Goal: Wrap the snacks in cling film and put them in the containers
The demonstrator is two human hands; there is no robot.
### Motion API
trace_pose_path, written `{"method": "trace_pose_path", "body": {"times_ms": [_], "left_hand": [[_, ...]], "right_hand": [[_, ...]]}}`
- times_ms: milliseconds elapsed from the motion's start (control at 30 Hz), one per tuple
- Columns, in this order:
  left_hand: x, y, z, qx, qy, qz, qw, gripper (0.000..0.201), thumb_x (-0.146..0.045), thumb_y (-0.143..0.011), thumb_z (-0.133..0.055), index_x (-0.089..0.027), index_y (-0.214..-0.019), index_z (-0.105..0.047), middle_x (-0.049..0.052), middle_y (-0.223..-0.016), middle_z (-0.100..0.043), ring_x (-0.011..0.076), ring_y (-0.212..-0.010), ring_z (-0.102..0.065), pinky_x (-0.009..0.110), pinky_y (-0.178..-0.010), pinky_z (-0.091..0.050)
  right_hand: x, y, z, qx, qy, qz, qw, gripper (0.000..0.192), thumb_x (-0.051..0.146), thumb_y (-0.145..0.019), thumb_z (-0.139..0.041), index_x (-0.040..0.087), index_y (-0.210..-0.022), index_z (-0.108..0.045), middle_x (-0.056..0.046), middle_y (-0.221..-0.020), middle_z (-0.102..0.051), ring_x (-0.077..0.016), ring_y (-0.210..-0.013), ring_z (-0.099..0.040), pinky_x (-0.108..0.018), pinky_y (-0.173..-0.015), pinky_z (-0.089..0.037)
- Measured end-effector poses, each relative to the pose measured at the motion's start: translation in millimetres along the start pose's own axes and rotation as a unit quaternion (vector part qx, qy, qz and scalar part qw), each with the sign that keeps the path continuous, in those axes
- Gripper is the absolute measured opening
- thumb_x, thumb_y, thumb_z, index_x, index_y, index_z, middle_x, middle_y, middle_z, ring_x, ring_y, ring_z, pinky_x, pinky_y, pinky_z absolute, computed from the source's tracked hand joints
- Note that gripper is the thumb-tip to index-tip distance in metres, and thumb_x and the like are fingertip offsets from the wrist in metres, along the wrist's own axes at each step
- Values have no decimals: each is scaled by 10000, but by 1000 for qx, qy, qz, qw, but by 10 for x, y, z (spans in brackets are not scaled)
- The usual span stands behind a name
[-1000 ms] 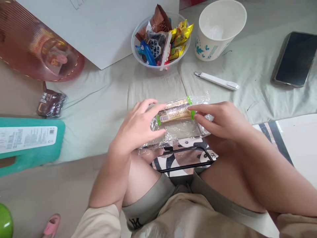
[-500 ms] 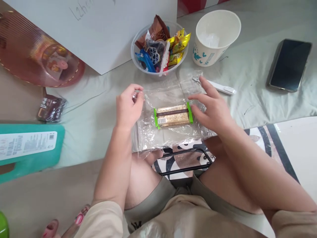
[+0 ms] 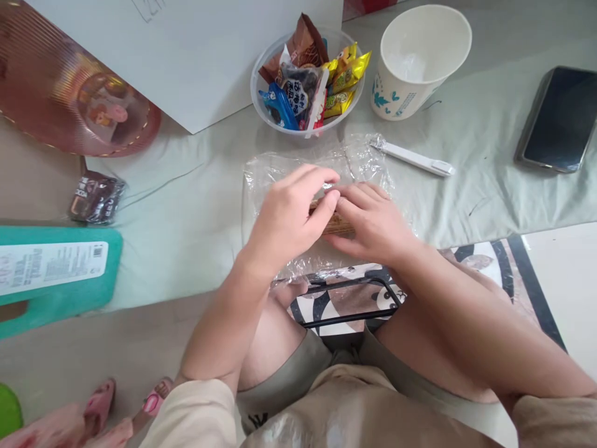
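A wrapped snack bar (image 3: 339,225), pale and speckled with a dark stripe, is mostly covered by both hands above a clear plastic bag (image 3: 265,171) on the cloth. My left hand (image 3: 296,214) is curled over the bar's left part, thumb and forefinger bent near its upper edge. From the other side my right hand (image 3: 375,218) wraps its right part, fingers on top and thumb below. The fingertips of the two hands meet near the middle. The green wrapper ends are hidden. A white pen-like cutter (image 3: 415,157) lies beyond my right hand, its tip at the bag's edge.
Behind the bag stand a clear bowl (image 3: 255,102) of packaged snacks and a white paper cup (image 3: 396,93). A phone (image 3: 559,118) lies at right. At left are a brown packet (image 3: 97,198), a teal board (image 3: 109,267) and a pink ribbed tray (image 3: 41,81). Another person's feet show below.
Both hands have moved inward from the bag's sides onto the snack bar and closed around it. The bar, plainly visible before, is now largely covered. The view has shifted slightly.
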State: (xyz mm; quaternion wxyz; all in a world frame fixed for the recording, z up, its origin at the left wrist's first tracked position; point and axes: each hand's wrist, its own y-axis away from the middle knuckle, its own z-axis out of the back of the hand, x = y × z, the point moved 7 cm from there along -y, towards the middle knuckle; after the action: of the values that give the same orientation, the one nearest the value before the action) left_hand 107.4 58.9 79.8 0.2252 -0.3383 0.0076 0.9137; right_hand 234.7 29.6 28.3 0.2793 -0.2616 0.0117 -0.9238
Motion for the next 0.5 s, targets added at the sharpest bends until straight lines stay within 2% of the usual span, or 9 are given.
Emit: {"method": "trace_pose_path", "body": {"times_ms": [67,167,233,367,500], "left_hand": [[145,-17,-215,17,48,20,999,298,-353,-1044,-454,-202,-1170,-678,72,-1212,-753,221,-1157,-698,371,-1057,-539],[466,-17,-364,5,134,49,990,472,-484,-1082,-314,-193,-1273,-633,98,-1313,-741,222,-1265,-676,390,-1130,-501],[615,-2,-388,2,161,60,985,563,-549,-1085,-221,-212,-1315,-609,96,-1338,-739,218,-1315,-659,415,-1179,-466],[748,26,-391,0,163,85,983,691,-646,-1059,-129,-225,-1318,-612,102,-1334,-746,226,-1340,-650,446,-1217,-428],[773,31,-390,-10,181,93,979,770,-696,-1035,-98,-201,-1309,-620,133,-1320,-748,234,-1319,-662,456,-1205,-435]], "right_hand": [[-31,-14,-72,17,21,-8,1000,469,366,-913,-607,195,-1349,-624,-164,-1363,-683,-366,-1217,-621,-515,-1065,-436],[-71,-36,-87,32,39,-17,999,595,367,-871,-661,169,-1425,-577,-177,-1340,-689,-370,-1186,-622,-485,-998,-443],[-85,-50,-74,43,48,-25,998,605,373,-837,-695,152,-1390,-593,-185,-1296,-702,-373,-1146,-629,-475,-958,-445],[-109,-63,-73,67,50,-45,995,354,343,-847,-679,182,-1161,-664,-159,-1182,-747,-356,-1082,-661,-461,-926,-451],[-139,-31,-61,50,1,-42,998,353,341,-858,-696,210,-1181,-641,-135,-1151,-766,-338,-1088,-690,-468,-948,-473]]}}
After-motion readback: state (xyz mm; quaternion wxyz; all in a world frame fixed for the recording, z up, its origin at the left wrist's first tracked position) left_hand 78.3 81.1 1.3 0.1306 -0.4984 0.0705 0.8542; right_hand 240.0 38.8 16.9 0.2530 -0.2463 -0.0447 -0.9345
